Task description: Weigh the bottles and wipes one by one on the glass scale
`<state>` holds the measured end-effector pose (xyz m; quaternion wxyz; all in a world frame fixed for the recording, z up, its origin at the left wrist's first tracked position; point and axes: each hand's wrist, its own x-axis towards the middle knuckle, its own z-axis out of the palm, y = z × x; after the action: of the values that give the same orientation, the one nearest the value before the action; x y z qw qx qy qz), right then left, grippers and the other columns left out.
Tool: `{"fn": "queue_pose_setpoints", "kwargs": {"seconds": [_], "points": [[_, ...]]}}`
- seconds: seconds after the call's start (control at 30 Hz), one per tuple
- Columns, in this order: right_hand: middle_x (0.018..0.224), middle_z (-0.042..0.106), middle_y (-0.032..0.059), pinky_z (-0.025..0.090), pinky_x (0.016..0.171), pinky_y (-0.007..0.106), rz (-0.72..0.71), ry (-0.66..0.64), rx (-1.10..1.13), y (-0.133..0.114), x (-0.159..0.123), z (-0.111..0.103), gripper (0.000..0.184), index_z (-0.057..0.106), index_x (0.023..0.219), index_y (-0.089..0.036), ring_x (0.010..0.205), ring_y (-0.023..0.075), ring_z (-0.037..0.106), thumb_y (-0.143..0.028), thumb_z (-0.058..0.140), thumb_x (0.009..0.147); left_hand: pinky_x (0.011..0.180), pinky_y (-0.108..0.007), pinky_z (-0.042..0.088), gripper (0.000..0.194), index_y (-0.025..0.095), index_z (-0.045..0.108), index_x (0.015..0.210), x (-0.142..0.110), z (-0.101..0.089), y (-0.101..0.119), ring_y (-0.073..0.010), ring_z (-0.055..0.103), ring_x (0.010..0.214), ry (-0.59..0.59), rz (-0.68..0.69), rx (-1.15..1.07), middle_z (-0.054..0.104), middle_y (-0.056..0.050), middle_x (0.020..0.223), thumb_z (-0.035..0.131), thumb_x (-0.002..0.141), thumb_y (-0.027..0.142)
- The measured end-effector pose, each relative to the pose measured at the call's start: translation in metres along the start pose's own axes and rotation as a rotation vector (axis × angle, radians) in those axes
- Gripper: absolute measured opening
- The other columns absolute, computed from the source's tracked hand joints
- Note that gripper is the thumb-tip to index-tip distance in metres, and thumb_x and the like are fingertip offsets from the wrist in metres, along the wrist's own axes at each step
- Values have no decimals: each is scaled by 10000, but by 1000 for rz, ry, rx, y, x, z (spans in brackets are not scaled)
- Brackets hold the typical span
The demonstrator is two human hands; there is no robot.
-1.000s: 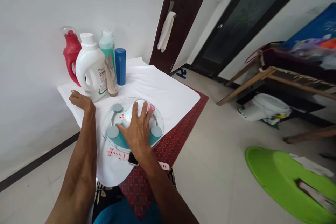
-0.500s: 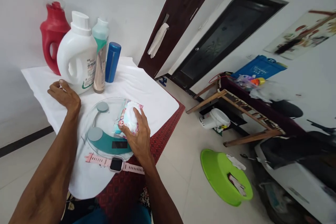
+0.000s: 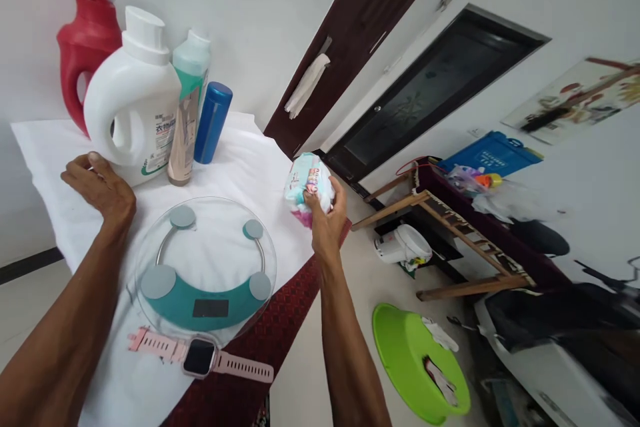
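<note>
My right hand (image 3: 327, 210) grips a soft white, teal and pink pack of wipes (image 3: 306, 180) above the right edge of the white cloth (image 3: 245, 167). My left hand (image 3: 100, 190) rests on the cloth with its fingers loosely apart, holding nothing, beside the white detergent bottle (image 3: 135, 93). Between my arms lies a round glass bathroom scale (image 3: 210, 310) with a teal band, grey pads and a dark display. A pink-strapped smartwatch (image 3: 200, 355) lies just in front of the scale.
A red jug (image 3: 93, 40), a green-and-clear bottle (image 3: 187, 107) and a blue cylinder (image 3: 214, 123) stand along the wall. On the floor at right are a lime-green basin (image 3: 400, 360) holding gloves, and a white bucket (image 3: 405, 243). Behind them is a wooden-legged table (image 3: 470, 260).
My right hand has lifted the pack of wipes off the scale and carried it right and away from me. My left hand stays beside the white bottle. The view has shifted.
</note>
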<state>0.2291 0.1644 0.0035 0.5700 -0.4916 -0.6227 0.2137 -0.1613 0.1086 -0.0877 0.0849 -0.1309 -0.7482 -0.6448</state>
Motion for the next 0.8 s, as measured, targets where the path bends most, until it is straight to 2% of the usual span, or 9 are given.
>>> {"fn": "queue_pose_setpoints", "kwargs": {"seconds": [0.1,0.17,0.3,0.43,0.53,0.63,0.7,0.77,0.8], "points": [[1496,649,181,496,1162,500,62,80,-278,45,50,8,773,590,1450,-165,1341,321,633,-613,702,830,1253,-519,299,113,242,439,1026,-2,2,-2,-309,516,1251,10,8,-9,599,-223,1316,369,1068,321],[1524,613,215,462,1197,525,96,89,-420,72,66,12,775,561,1459,-148,1398,343,594,-618,648,848,1236,-527,323,119,239,447,1034,-3,2,-2,-306,519,1220,21,10,-17,597,-211,1291,369,1067,323],[1606,509,259,387,1243,611,138,20,-517,107,69,15,816,561,1452,-167,1524,421,464,-662,688,816,1218,-519,349,135,222,463,1050,-4,2,0,-300,520,1217,5,-12,9,597,-203,1272,359,1078,304],[1599,487,318,403,1217,644,194,-73,-583,115,70,8,902,562,1456,-142,1509,481,468,-689,756,765,1202,-506,374,151,206,481,1051,-7,-3,7,-294,530,1220,-20,-47,35,608,-206,1276,351,1092,271],[1668,357,382,336,1242,693,191,-75,-633,102,75,9,1070,500,1528,-92,1569,538,356,-694,823,705,1200,-495,390,166,203,497,1051,-12,-6,11,-285,541,1210,-26,-36,18,620,-196,1271,359,1104,279],[1735,235,361,255,1273,725,-57,11,-590,63,68,38,1141,444,1592,-87,1639,520,209,-739,811,730,1199,-496,405,190,203,514,1048,-16,-7,14,-294,559,1224,-29,-36,-11,628,-191,1255,367,1114,304],[1689,394,279,370,1231,683,-193,-99,-328,25,53,76,936,532,1528,-169,1580,436,375,-735,755,817,1204,-501,409,233,210,533,1043,-17,-7,13,-300,573,1239,-29,-38,-34,635,-178,1234,353,1126,333],[1524,604,202,476,1171,609,-146,-333,-15,-14,34,126,768,635,1377,-208,1432,363,563,-737,761,835,1208,-517,408,286,210,555,1052,-16,-7,10,-307,578,1243,-29,-27,-44,641,-175,1224,324,1133,357],[1496,634,188,504,1152,576,-103,-425,101,-32,23,151,773,642,1346,-209,1393,344,601,-737,798,803,1207,-528,407,313,202,565,1066,-16,-6,8,-311,579,1239,-30,-17,-41,643,-181,1223,308,1134,366]]}}
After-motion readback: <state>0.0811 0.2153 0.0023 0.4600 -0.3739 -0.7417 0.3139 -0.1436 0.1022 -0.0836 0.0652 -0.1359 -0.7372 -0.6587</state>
